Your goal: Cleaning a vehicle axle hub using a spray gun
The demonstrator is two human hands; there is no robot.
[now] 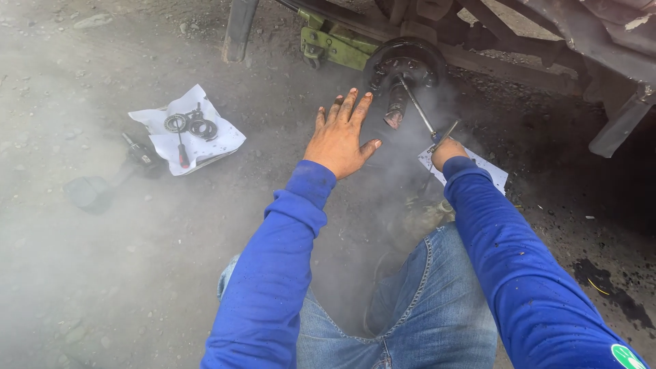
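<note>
Rod tool (418,109) | right hand (445,152) gripping it | left hand (339,137) spread, empty, near hub (404,68)

Left hand (340,137) is spread flat, fingers up, just in front of the wheel hub (404,68). Right hand (445,152) grips a thin metal tool (418,106) aimed into the hub. Bearings and a screwdriver lie on white paper (186,130), well left.

Haze veils the ground left of the wheel hub (403,68), blurring the dark tool (102,184) lying there. The right hand (447,152), below the hub, shows only its back; its grip on the thin rod (417,106) is hidden. The vehicle frame (601,34) above the hub is cut by the top edge.
</note>
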